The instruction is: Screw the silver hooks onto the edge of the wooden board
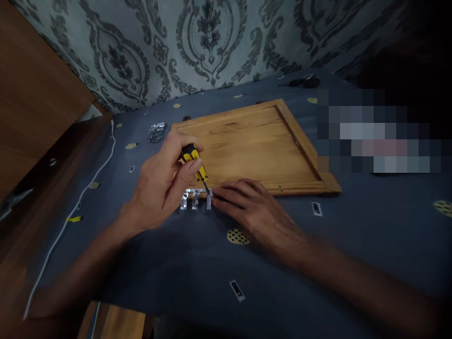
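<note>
My left hand (160, 181) is closed around a yellow-and-black screwdriver (196, 162). The screwdriver slants downward, its tip meeting a strip of metal hooks (196, 194) along the near edge of a framed wooden board (243, 146). Several shiny hooks hang over that edge, the left ones partly behind my left hand. From the right, my right hand (259, 212) reaches in with its fingers stretched out; the fingertips rest at the right end of the strip, against the board's edge. Whether they pinch anything there is hard to see.
More metal hooks (156, 133) lie left of the board on the dark blue patterned cloth (282, 282). A black tool (303, 82) lies at the back right. A white cable (84, 188) runs down the left side. A patterned wall (208, 42) stands behind; a blurred patch covers the right.
</note>
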Available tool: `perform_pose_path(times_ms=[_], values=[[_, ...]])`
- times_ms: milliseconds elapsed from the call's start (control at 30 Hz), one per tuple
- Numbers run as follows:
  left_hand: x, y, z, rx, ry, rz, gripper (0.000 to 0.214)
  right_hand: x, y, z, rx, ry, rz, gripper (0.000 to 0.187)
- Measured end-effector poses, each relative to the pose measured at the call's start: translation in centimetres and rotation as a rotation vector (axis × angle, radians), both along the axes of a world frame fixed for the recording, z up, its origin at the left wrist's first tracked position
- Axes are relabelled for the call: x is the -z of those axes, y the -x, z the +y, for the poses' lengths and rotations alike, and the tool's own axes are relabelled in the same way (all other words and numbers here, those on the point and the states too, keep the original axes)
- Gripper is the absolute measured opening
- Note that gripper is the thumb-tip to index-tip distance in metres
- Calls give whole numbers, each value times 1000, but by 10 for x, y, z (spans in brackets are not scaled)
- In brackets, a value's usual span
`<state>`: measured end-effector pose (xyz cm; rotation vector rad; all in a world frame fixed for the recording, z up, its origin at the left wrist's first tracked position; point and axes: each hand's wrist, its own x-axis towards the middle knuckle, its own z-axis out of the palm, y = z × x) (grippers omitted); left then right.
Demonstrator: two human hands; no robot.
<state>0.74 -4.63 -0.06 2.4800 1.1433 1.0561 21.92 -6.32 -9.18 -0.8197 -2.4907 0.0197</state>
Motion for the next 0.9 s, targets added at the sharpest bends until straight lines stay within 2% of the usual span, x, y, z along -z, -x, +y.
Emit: perform_pose_path(times_ms=[200,300,533,667,733,900], values=[[0,2,2,39,32,9,30,2,0,0,20,-11,-28,39],[3,1,1,48,6,-12,29,2,0,0,18,-22,-17,35],[-2,-1,-5,-25,-263,48,14,-1,1,-1,11,-39,10,31],[-7,-3,-8,-69,-347,108,16,-2,2,-1,12,-45,17,27],[-8,-5,-9,-84,-332,119,15,-2,2,0,7,-56,21,25],[-2,-4,-9,-78,-265,-119,38,1,1,0,15,-52,11,27]])
